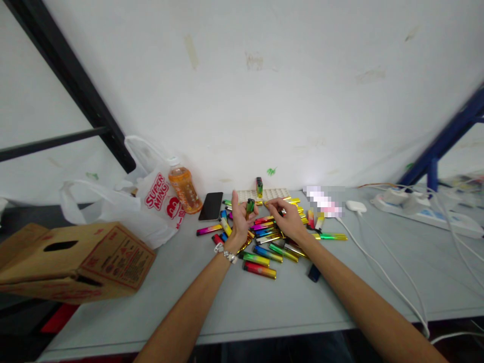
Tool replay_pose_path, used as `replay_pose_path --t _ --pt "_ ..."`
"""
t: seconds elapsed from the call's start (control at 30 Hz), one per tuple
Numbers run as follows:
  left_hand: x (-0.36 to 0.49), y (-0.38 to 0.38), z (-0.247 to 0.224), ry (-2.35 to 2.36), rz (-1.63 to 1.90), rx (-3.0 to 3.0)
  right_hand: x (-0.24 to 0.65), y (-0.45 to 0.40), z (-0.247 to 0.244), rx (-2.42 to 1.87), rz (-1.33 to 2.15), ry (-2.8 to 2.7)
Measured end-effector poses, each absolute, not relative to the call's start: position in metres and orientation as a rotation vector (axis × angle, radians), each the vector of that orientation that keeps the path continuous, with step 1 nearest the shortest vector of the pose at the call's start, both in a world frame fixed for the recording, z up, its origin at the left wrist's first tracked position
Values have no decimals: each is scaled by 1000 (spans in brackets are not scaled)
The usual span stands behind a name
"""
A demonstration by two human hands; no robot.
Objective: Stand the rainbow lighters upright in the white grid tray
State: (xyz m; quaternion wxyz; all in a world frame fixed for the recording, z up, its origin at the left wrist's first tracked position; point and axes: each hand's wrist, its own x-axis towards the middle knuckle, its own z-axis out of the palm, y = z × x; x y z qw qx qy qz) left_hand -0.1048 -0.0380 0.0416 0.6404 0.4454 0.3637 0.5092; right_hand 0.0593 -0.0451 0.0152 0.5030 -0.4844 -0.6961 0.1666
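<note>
My left hand (240, 222), palm turned up, has its fingers curled around a green lighter (250, 207) with a dark top. To its right, my right hand (289, 218) pinches with thumb and forefinger at the end of a gold-coloured lighter (260, 203), partly hidden by the fingers. Both hands are above a loose pile of shiny multicoloured lighters, among them a red and gold lighter (260, 269) at the front. Behind the hands is a whitish gridded tray (278, 193). One lighter (259, 186) stands upright at this tray.
Left of the pile lie a black phone (210, 206), an orange drink bottle (185, 186), a white plastic bag (159, 201) and a cardboard box (75, 262). On the right are a white charging case (356, 206), cables and a power strip (427, 214). A white wall (264, 111) stands behind.
</note>
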Motion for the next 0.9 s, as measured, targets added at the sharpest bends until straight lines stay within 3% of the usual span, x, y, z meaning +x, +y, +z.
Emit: replay_pose_path --t 0.3,0.57,0.77,0.9 --pt "-96 -30 34 1074 1270 1053 59 -45 14 -1169 400 -1687" --pt "-98 -35 35 888 1209 1191 53 -50 21 -1102 435 -1625" --pt "-89 -34 24 791 1215 1275 47 -47 21 -981 611 -1522" --pt "-96 -29 17 1035 1243 1613 52 -43 22 -968 753 -1433"
